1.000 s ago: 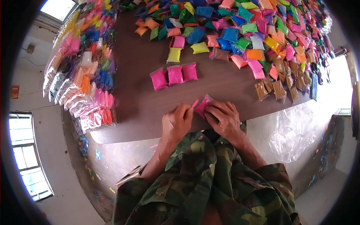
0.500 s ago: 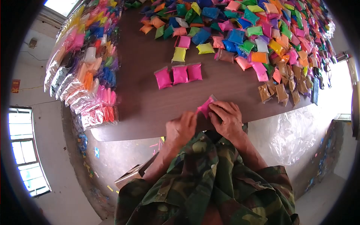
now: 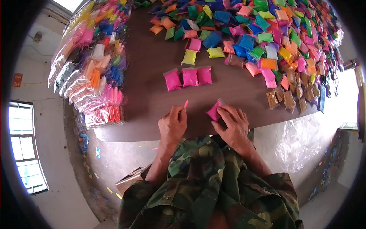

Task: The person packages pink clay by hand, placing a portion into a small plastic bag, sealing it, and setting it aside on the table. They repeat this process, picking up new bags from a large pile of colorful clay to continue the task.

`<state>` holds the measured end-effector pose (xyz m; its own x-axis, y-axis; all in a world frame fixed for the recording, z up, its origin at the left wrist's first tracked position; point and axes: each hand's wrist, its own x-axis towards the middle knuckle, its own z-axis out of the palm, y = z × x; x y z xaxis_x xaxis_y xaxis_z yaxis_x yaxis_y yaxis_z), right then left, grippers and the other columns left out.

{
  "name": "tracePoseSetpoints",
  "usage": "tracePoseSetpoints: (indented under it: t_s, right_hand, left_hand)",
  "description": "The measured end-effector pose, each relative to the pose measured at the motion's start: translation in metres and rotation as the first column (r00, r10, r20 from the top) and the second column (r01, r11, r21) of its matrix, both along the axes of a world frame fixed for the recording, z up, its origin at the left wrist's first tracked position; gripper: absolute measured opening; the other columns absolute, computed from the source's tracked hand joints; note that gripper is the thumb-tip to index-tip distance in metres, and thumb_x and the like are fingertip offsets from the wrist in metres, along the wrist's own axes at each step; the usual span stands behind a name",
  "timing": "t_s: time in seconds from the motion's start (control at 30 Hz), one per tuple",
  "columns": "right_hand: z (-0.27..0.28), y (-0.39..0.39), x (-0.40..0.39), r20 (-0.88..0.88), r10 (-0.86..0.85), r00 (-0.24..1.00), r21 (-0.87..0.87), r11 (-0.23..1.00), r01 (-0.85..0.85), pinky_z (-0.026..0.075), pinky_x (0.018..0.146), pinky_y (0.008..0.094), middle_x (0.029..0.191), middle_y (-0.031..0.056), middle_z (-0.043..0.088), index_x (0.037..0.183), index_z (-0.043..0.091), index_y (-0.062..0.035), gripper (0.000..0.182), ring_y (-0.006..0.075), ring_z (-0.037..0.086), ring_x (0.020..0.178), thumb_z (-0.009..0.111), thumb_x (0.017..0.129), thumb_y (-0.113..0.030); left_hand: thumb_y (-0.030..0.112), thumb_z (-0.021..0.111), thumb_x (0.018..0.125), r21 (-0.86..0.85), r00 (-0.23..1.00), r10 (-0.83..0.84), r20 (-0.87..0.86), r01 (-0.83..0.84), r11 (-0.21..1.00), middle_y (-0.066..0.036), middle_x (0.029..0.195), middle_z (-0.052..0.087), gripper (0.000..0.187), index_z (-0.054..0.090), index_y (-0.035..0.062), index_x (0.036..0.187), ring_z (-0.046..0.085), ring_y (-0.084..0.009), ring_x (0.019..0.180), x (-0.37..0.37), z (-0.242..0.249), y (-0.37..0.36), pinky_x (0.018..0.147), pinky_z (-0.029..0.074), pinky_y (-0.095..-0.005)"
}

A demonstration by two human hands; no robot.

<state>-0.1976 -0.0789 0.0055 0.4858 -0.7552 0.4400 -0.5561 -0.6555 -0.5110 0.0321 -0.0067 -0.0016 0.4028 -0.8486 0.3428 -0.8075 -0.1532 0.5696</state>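
Observation:
Near the table's front edge, my right hand point(image 3: 233, 124) is closed on a small pink packet point(image 3: 214, 111), its fingertips on the packet's right side. To the left, my left hand point(image 3: 172, 124) pinches a thin pink stick point(image 3: 186, 103) that points up from between thumb and fingers. Beyond both hands, a row of three magenta packets lies on the table: a left one point(image 3: 172, 80), a middle one point(image 3: 190, 77) and a right one point(image 3: 204, 76). A yellow packet point(image 3: 189, 57) lies behind them.
Brown tabletop point(image 3: 145, 91). Clear bags of colored pieces point(image 3: 95, 72) are stacked along the left side. A large heap of colored packets point(image 3: 263, 38) covers the back and right, with brown packets point(image 3: 289, 100) at its near end. Clear plastic point(image 3: 297, 141) lies beyond the right edge.
My left hand has moved left, away from the pink packet, and the thin pink stick now shows in it. My right hand keeps hold of the packet. The whole view has shifted slightly.

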Motion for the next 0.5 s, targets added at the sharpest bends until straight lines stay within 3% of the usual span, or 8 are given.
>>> tracePoseSetpoints:
  t_s: [0.23, 0.33, 0.43, 0.5]
  right_hand:
    - [-0.013, -0.017, 0.006, 0.045, 0.009, 0.999, -0.144, 0.990, -0.002, 0.057, 0.082, 0.0418, 0.120, 0.0039, 0.070, 0.113, 0.075, -0.0094, 0.033, 0.0274, 0.070, 0.098, 0.082, 0.082, -0.010]
    - [-0.007, -0.032, 0.008, 0.105, -0.028, 0.994, -0.180, 0.983, 0.046, 0.060, 0.080, 0.0395, 0.116, 0.0065, 0.073, 0.111, 0.076, -0.0069, 0.029, 0.0275, 0.074, 0.095, 0.081, 0.082, -0.006]
    - [0.001, -0.047, 0.015, 0.147, -0.034, 0.989, -0.194, 0.979, 0.062, 0.061, 0.082, 0.0384, 0.116, 0.0091, 0.074, 0.111, 0.077, -0.0042, 0.028, 0.0291, 0.075, 0.097, 0.080, 0.084, -0.001]
    - [0.001, -0.061, 0.023, 0.160, -0.017, 0.987, -0.204, 0.978, 0.050, 0.061, 0.084, 0.0387, 0.117, 0.0095, 0.074, 0.112, 0.077, -0.0034, 0.027, 0.0296, 0.075, 0.099, 0.080, 0.085, 0.000]
  left_hand:
    - [0.013, 0.076, 0.095, -0.062, 0.979, 0.084, -0.184, -0.097, 0.993, -0.009, 0.068, 0.066, 0.012, 0.069, 0.0037, 0.094, 0.064, -0.0172, 0.058, 0.025, -0.015, 0.012, 0.058, 0.050, -0.0331]
    - [0.007, 0.075, 0.094, -0.123, 0.984, 0.076, -0.162, -0.097, 0.988, -0.013, 0.068, 0.064, 0.009, 0.066, 0.0070, 0.096, 0.066, -0.0273, 0.056, 0.024, -0.018, 0.010, 0.054, 0.051, -0.0360]
    - [0.007, 0.075, 0.094, -0.151, 0.986, 0.057, -0.155, -0.080, 0.985, -0.013, 0.069, 0.064, 0.009, 0.066, 0.0068, 0.096, 0.066, -0.0281, 0.056, 0.025, -0.020, 0.009, 0.054, 0.050, -0.0365]
    - [0.008, 0.074, 0.096, -0.120, 0.982, 0.069, -0.174, -0.090, 0.989, -0.012, 0.070, 0.065, 0.007, 0.067, 0.0049, 0.096, 0.064, -0.0219, 0.057, 0.024, -0.017, 0.010, 0.057, 0.050, -0.0337]
